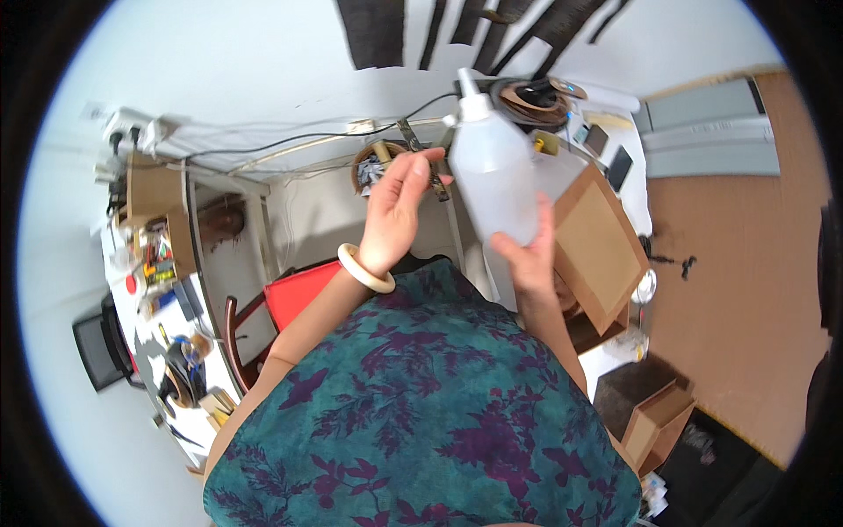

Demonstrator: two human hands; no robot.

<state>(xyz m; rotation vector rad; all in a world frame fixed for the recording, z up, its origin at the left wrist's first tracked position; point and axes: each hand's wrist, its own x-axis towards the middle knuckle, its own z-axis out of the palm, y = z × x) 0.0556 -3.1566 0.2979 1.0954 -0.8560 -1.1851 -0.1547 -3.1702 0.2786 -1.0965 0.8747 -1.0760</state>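
A large translucent white squeeze bottle (493, 167) with a narrow nozzle stands nearly upright in front of me, tilted a little to the left. My right hand (530, 259) grips it near its base, thumb in front. To its left, my left hand (395, 206), with a cream bangle (366, 270) at the wrist, pinches a narrow dark strip (409, 135) with worn, mottled patches. The strip slants down behind the fingers, so part of it is hidden. The nozzle and the strip are apart.
A cardboard box (600, 249) sits on the white table at right, near phones (620, 167) and coiled dark strips (531, 101). A waste basket (373, 158) is below the wall. A red-seated chair (303, 299) and a cluttered white desk (140, 316) are at left. Dark strips (373, 33) hang ahead.
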